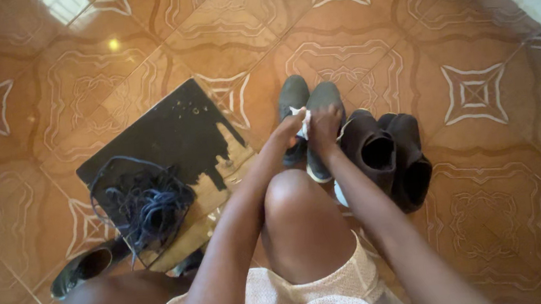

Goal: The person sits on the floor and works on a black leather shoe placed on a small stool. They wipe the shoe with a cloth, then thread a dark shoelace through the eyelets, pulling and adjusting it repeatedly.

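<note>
Head view: left hand (289, 128) and right hand (324, 130) pinch one white cloth (300, 116) over two grey shoes (310, 99), beside two brown boots (392, 157).

Two grey shoes (309, 113), two dark boots (392, 157), one black board (165, 138), one white cloth (300, 118)

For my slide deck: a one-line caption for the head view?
Both hands, left hand and right hand, press a white cloth onto grey shoes.
</note>
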